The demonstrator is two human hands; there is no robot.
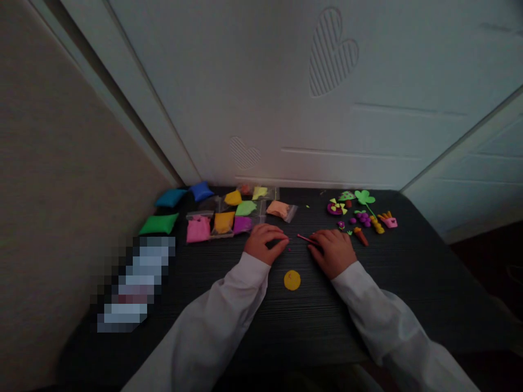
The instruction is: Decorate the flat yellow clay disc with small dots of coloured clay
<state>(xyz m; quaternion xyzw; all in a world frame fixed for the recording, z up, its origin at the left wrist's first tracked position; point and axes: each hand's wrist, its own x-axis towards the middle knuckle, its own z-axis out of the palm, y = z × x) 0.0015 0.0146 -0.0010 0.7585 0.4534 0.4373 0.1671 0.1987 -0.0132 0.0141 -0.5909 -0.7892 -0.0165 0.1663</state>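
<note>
My left hand [264, 242] rests on the dark table [408, 283] with its fingers curled and pinched toward a tiny pink bit near its fingertips. My right hand [333, 250] lies beside it, fingers closed on a thin pink stick [305, 238] that points left toward the left hand. A flat yellow clay disc [292, 280] lies on the table just in front of both hands, touched by neither. Both arms wear white sleeves.
Several bags of coloured clay lie at the back left: pink [198, 228], orange [224, 221], purple [242, 224], green [159, 224], blue [201, 191]. Small clay figures [362, 215] sit at the back right. A white panelled wall stands behind the table. A blurred patch [133, 283] lies at the left.
</note>
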